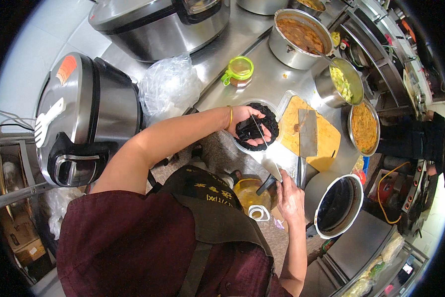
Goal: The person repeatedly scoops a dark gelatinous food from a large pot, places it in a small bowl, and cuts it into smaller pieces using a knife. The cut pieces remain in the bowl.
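My left hand (240, 118) cups a glossy black block of jelly-like food (249, 130) in its palm. Beneath it is a clear round plastic bowl (280, 128) with more black pieces (270, 113) inside. In my right hand (290, 198) is a knife (270, 166), its thin blade reaching up across the block. Whether the edge has gone into the block I cannot tell. Just right of the bowl, a cleaver (308, 131) lies flat on a yellow cutting board (328, 137).
A pot of dark contents (335, 208) stands right of my right hand. Beyond the board are pots of brown stew (300, 33), chopped greens (341, 83) and orange shreds (363, 128). A green-lidded jar (240, 68), plastic bag (170, 83) and large cooker (118, 96) sit leftward. Another person's dark clothing (402, 139) shows right.
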